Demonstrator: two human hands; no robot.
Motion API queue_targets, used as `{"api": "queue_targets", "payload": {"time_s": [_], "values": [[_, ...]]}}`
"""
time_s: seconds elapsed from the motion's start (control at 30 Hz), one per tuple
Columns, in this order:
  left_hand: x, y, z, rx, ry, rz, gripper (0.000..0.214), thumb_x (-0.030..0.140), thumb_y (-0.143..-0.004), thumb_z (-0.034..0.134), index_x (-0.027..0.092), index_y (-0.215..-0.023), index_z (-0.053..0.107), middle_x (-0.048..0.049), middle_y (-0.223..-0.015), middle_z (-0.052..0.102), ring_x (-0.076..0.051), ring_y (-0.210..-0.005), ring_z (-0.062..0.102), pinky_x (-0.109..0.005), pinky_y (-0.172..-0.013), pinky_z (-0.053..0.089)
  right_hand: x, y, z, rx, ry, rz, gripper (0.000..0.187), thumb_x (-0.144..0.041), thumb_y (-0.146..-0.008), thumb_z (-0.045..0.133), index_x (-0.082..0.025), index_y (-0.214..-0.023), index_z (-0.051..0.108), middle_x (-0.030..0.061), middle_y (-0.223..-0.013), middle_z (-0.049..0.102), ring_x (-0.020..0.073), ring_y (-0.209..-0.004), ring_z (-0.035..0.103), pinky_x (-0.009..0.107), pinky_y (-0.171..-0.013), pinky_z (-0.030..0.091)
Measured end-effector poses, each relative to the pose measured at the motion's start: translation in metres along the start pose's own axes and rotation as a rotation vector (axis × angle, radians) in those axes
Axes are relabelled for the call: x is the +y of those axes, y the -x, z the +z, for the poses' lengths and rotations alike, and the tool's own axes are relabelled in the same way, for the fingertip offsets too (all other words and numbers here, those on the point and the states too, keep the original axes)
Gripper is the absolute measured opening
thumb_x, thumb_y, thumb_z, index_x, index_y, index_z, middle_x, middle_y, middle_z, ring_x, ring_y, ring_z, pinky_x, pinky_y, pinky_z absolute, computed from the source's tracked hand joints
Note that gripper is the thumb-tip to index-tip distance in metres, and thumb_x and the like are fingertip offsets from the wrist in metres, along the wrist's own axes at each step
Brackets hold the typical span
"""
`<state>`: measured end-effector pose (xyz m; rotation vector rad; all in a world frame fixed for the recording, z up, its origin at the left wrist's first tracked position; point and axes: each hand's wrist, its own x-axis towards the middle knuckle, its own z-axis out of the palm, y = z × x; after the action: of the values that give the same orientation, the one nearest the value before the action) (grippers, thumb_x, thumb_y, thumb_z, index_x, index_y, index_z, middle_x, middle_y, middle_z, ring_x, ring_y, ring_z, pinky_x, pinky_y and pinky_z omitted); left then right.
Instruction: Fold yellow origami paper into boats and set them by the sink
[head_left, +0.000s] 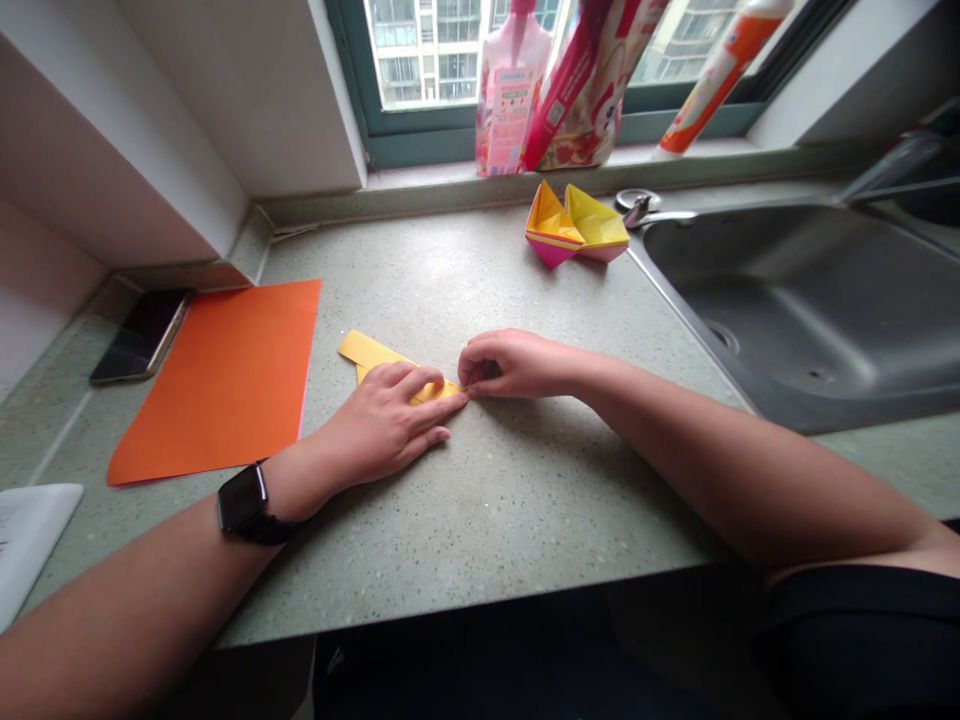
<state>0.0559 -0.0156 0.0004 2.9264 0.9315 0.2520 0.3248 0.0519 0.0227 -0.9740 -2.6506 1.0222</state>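
A folded piece of yellow paper (375,352) lies flat on the speckled counter, in front of me. My left hand (390,418) rests on it with the fingers stretched out, pressing it down and covering much of it. At the paper's right-hand tip, my right hand (510,364) has its thumb and fingertips pinched together on the corner. Most of the fold is hidden beneath the left fingers. Farther back stand two folded paper boats (553,228), yellow inside and pink outside, side by side and touching.
Orange paper sheets (225,380) lie to the left, beside a dark phone (142,335). A metal sink (795,300) is set into the counter (480,520) at right. A pink bottle (512,100), a bag (596,90) and an orange-white tube (712,80) stand on the windowsill.
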Motion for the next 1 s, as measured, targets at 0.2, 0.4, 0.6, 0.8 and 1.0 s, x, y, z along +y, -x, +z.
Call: {"api": "queue_targets", "payload": {"time_s": [0.2,0.4,0.6,0.8,1.0], "values": [[-0.002,0.000,0.000,0.012,0.020,0.008,0.046,0.047,-0.115,0.052,0.031,-0.155,0.065,-0.0149,-0.143,0.064,-0.036,-0.128,0.059,-0.057,-0.112,0.047,0.002,0.000,0.001,-0.002,-0.017,-0.010,0.007,-0.024,-0.092,0.075,-0.021,-0.097,0.078,0.0035,-0.092,0.074,0.0174,-0.081,0.062,0.029,-0.073,0.046],[-0.011,0.001,-0.003,0.046,0.024,0.074,0.041,0.042,-0.116,0.050,0.028,-0.151,0.068,-0.0140,-0.142,0.068,-0.032,-0.124,0.063,-0.053,-0.112,0.049,0.003,-0.002,0.003,0.002,0.014,-0.015,0.007,-0.020,-0.090,0.076,-0.021,-0.097,0.078,0.0025,-0.091,0.073,0.0166,-0.079,0.061,0.029,-0.074,0.045],[-0.020,0.001,-0.005,0.127,0.128,0.125,0.032,0.030,-0.115,0.054,0.023,-0.141,0.072,-0.0111,-0.138,0.074,-0.027,-0.120,0.069,-0.046,-0.107,0.054,0.002,-0.001,0.003,-0.002,0.029,-0.017,0.009,-0.018,-0.090,0.074,-0.021,-0.097,0.079,0.0026,-0.091,0.073,0.0169,-0.080,0.060,0.030,-0.075,0.044],[-0.021,0.001,-0.006,0.161,0.193,0.142,0.027,0.027,-0.114,0.057,0.021,-0.133,0.075,-0.0106,-0.134,0.076,-0.026,-0.117,0.070,-0.045,-0.104,0.057,0.001,-0.001,0.002,-0.002,-0.001,-0.003,0.008,-0.020,-0.090,0.075,-0.021,-0.097,0.078,0.0035,-0.093,0.074,0.0179,-0.082,0.063,0.030,-0.075,0.046],[-0.020,0.002,-0.007,0.158,0.203,0.095,0.025,0.029,-0.111,0.062,0.025,-0.130,0.079,-0.0118,-0.134,0.073,-0.027,-0.121,0.067,-0.047,-0.107,0.056,-0.001,-0.001,0.004,0.016,0.008,0.007,0.005,-0.027,-0.092,0.076,-0.022,-0.093,0.077,0.0034,-0.091,0.074,0.0181,-0.081,0.062,0.031,-0.075,0.045]]}}
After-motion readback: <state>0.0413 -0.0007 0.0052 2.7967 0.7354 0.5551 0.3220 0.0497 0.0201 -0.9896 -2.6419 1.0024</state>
